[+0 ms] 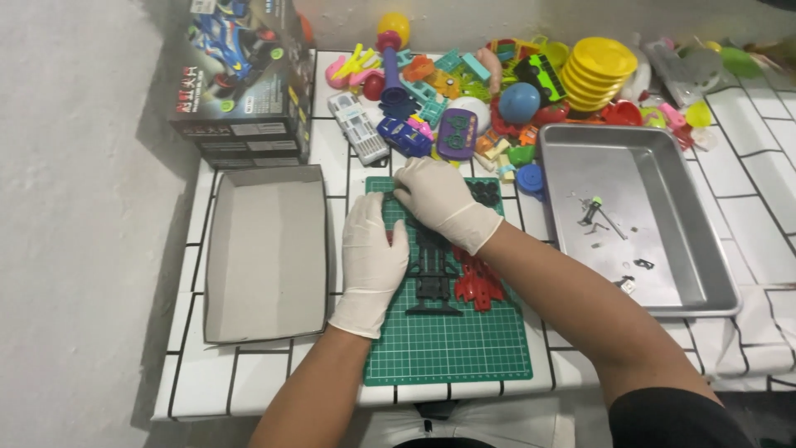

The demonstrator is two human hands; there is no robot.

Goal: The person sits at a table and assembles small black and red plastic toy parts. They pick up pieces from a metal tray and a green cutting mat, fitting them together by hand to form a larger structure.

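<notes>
Both gloved hands are laid over the green cutting mat (452,340), and a black plastic parts frame (433,278) is pinned flat beneath them. The left hand (373,257) is spread palm-down, fingers extended and lying on the frame's left edge, nothing gripped. The right hand (435,199) is crossed over the top of the mat, fingers curled downward onto the frame's upper end; whether anything is pinched under them cannot be told. The frame itself is seen stretching out below the right fingers and just beside the left fingers. A red parts frame (477,284) is seen touching it on the right, partly under the right forearm. An open grey box tray (265,253) sits to the left, a metal tray (643,178) to the right, a toy pile (497,91) behind
</notes>
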